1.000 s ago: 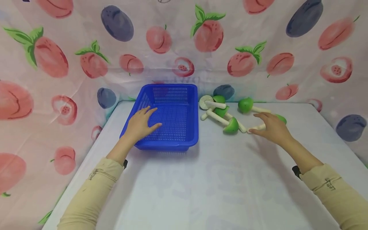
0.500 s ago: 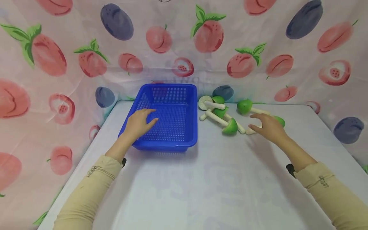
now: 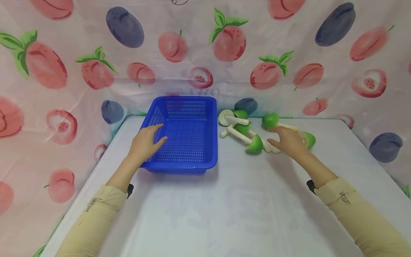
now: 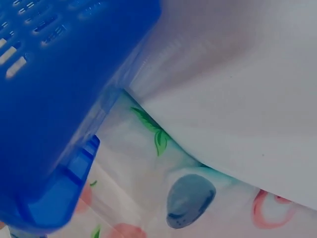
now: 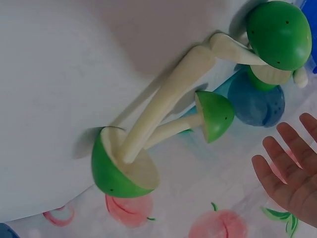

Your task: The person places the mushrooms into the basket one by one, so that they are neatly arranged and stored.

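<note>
Left hand (image 3: 143,144) and right hand (image 3: 290,142) are shifted slightly leftward. Fingers (image 5: 271,179) are held wide near the blue basket (image 3: 179,165) and green-capped toy mushrooms (image 3: 255,145).

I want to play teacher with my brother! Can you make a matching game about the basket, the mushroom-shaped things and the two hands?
Things:
1. basket
2. mushroom-shaped things
3. left hand
4. right hand

Clues:
A. green caps, pale stems
B. nearest to the mushroom-shaped things
C. blue, with lots of little holes
D. at the basket's left side

Right pairs: 1-C, 2-A, 3-D, 4-B.
</note>
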